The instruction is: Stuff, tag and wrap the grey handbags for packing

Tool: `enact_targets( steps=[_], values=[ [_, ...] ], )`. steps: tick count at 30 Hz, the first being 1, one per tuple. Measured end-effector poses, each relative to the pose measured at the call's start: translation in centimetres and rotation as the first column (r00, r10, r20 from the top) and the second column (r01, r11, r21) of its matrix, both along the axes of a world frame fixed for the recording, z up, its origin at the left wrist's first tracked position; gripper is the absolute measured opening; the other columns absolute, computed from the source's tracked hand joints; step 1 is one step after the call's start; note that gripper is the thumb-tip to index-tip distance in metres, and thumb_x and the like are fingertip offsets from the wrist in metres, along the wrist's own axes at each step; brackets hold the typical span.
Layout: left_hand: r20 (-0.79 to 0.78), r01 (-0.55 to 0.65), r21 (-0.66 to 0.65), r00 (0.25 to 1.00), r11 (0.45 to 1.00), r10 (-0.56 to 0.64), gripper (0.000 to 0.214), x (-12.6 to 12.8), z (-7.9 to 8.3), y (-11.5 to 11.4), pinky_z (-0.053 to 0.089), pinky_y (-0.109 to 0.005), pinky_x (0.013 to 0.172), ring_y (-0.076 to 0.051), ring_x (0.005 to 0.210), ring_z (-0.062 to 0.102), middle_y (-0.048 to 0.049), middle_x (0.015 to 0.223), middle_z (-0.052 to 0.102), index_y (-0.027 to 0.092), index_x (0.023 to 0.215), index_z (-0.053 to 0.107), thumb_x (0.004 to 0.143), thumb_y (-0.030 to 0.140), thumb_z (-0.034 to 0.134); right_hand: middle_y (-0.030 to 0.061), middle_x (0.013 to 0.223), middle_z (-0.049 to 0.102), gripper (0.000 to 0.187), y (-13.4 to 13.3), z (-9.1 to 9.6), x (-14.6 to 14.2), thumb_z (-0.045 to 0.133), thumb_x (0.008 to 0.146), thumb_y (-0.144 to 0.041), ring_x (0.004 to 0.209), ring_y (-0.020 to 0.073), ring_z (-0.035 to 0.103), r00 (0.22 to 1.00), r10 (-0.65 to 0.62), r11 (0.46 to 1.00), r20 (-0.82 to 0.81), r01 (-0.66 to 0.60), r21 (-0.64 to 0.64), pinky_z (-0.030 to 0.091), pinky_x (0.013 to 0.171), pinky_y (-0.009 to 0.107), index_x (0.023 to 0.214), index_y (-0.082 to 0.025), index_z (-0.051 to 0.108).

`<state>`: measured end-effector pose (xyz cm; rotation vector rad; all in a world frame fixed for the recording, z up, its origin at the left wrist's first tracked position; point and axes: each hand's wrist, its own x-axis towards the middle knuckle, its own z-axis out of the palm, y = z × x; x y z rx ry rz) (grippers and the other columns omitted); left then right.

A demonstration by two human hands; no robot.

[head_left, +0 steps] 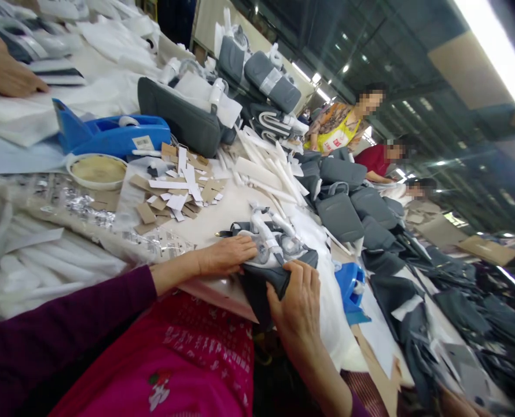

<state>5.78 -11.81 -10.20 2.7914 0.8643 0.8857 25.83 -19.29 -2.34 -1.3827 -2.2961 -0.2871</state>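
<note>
At the table's near edge lies a dark grey handbag (pixel 275 274), its straps and rings wrapped in white and clear film. My left hand (pixel 229 253) grips its left upper side, with fingers bent over the wrapped parts. Across the right front edge, my right hand (pixel 298 298) curls its fingers on top, thumb against the near side. The bag's lower part hangs in shadow and is hard to make out. A small dark strap end or zipper pull (pixel 223 234) sticks out beside my left fingers.
Left on the table are a blue tape dispenser (pixel 114 134), a round dish (pixel 98 171) and cardboard scraps (pixel 188 188). White foam strips (pixel 268 165) lie beyond. Grey bags (pixel 339 214) pile up right, near another blue dispenser (pixel 350 286). Another person's hand (pixel 10 69) reaches in at left; co-workers (pixel 338 130) stand beyond.
</note>
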Motion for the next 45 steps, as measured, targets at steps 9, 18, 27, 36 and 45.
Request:
enact_targets(
  steps=[9, 18, 27, 36, 45],
  values=[
    [-0.078, -0.113, 0.067, 0.99, 0.991, 0.119, 0.019, 1.1, -0.1, 0.3, 0.041, -0.032, 0.081, -0.024, 0.093, 0.055, -0.0109, 0.096, 0.064, 0.015, 0.092, 0.057, 0.076, 0.005, 0.052, 0.012, 0.096, 0.052, 0.032, 0.6, -0.4, -1.5, 0.052, 0.069, -0.007, 0.095, 0.0303, 0.043, 0.976, -0.156, 0.987, 0.151, 0.16, -0.019, 0.035, 0.085, 0.048, 0.1, -0.015, 0.054],
    [-0.072, -0.242, 0.079, 0.966, 0.967, 0.247, 0.023, 2.1, -0.3, -0.8, 0.038, -0.037, 0.086, -0.027, 0.099, 0.052, -0.0122, 0.1, 0.062, 0.013, 0.099, 0.057, 0.078, 0.005, 0.051, 0.0093, 0.093, 0.051, 0.034, 0.8, -1.1, -1.9, 0.049, 0.064, -0.003, 0.095, 0.028, 0.044, 0.985, -0.164, 0.986, 0.053, 0.165, -0.009, 0.032, 0.088, 0.047, 0.096, -0.017, 0.051],
    [0.208, -0.401, -0.181, 0.876, 0.898, 0.434, 0.009, 4.4, 0.2, -5.9, 0.043, -0.033, 0.079, -0.022, 0.097, 0.052, -0.0063, 0.098, 0.061, 0.019, 0.095, 0.054, 0.086, 0.017, 0.055, 0.0096, 0.095, 0.053, 0.036, 1.1, -1.8, -1.8, 0.047, 0.065, -0.004, 0.097, 0.0288, 0.045, 0.991, -0.133, 0.991, -0.008, 0.133, -0.005, 0.03, 0.089, 0.047, 0.099, -0.017, 0.05],
    [0.674, -0.169, -0.527, 0.514, 0.833, 0.531, 0.015, 9.3, -1.8, -7.2, 0.046, -0.034, 0.08, -0.019, 0.088, 0.051, -0.0041, 0.09, 0.053, 0.02, 0.086, 0.05, 0.083, 0.008, 0.041, 0.0081, 0.095, 0.053, 0.04, 0.5, -2.4, -2.3, 0.048, 0.066, -0.004, 0.096, 0.0271, 0.045, 0.985, -0.155, 0.988, -0.07, 0.154, -0.016, 0.029, 0.091, 0.048, 0.104, -0.017, 0.051],
    [0.722, -0.025, -0.572, 0.46, 0.82, 0.517, 0.007, 8.1, -2.1, -5.8, 0.044, -0.032, 0.078, -0.018, 0.083, 0.047, -0.001, 0.082, 0.047, 0.021, 0.076, 0.048, 0.083, 0.02, 0.049, 0.0124, 0.127, 0.044, 0.048, -0.3, -3.0, 0.9, 0.06, 0.079, -0.028, 0.119, 0.0291, 0.041, 0.89, 0.044, 0.999, -0.453, -0.052, -0.006, 0.033, 0.1, 0.05, 0.125, -0.02, 0.046]
  ],
)
